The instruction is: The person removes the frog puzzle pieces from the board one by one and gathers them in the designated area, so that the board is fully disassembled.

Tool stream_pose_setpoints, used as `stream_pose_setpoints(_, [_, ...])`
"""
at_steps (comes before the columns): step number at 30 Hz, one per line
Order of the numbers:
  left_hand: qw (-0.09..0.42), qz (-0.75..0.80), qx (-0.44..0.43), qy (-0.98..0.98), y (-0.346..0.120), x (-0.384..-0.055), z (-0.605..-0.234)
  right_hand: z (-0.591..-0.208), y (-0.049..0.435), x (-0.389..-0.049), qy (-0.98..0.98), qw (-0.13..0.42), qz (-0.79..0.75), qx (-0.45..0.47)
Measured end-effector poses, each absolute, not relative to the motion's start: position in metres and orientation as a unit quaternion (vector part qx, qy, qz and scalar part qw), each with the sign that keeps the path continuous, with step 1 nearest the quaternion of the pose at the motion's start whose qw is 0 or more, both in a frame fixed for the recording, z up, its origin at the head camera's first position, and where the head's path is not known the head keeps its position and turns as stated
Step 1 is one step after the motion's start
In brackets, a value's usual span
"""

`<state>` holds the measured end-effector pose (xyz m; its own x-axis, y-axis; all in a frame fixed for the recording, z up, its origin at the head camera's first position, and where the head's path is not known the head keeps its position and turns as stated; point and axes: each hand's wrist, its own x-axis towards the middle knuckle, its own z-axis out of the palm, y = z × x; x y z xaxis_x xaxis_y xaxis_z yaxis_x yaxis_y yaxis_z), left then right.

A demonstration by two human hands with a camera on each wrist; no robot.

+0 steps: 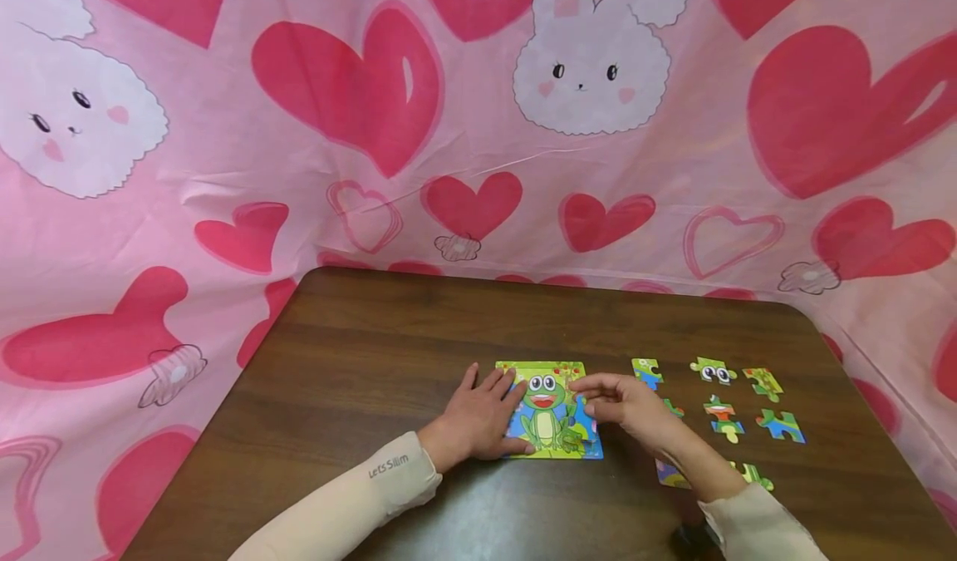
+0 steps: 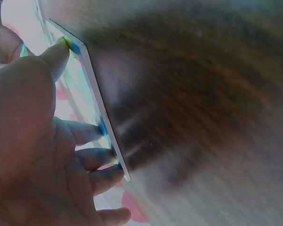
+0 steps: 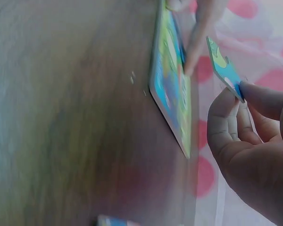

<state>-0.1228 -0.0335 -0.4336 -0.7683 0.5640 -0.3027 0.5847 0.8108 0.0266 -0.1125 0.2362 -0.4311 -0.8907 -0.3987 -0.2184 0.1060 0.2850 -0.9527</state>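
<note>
A square frog picture puzzle board lies on the table in front of the person. The left hand rests on its left side with fingers spread, the fingertips and thumb over the picture. In the left wrist view, the thumb and fingers touch the board along its edge. Between thumb and fingers, the right hand pinches a puzzle piece coloured blue and green. That piece is held raised over the board's right side, tilted, in the right wrist view.
Several loose puzzle pieces lie spread on the right of the brown table, among them one with eyes, one with a red mouth and a blue-green one. The right forearm partly covers others. A pink heart-and-rabbit cloth hangs behind.
</note>
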Motion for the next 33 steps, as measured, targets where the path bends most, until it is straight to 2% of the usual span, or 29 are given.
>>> stream_pose_setpoints(9, [0.155, -0.026, 0.311, 0.938, -0.035, -0.125, -0.435, -0.419, 0.285, -0.111, 0.784, 0.183, -0.59, -0.066])
stream_pose_setpoints(15, [0.158, -0.023, 0.31, 0.937, -0.034, -0.125, -0.433, -0.414, 0.337, -0.104, 0.781, 0.176, -0.598, -0.037])
stream_pose_setpoints(25, [0.163, -0.02, 0.308, 0.937, -0.034, -0.125, -0.434, -0.431, 0.436, -0.088, 0.722, 0.18, -0.668, -0.023])
stream_pose_setpoints(33, [0.161, -0.023, 0.312, 0.936, -0.034, -0.124, -0.436, -0.444, 0.482, -0.071, 0.734, 0.191, -0.652, 0.015])
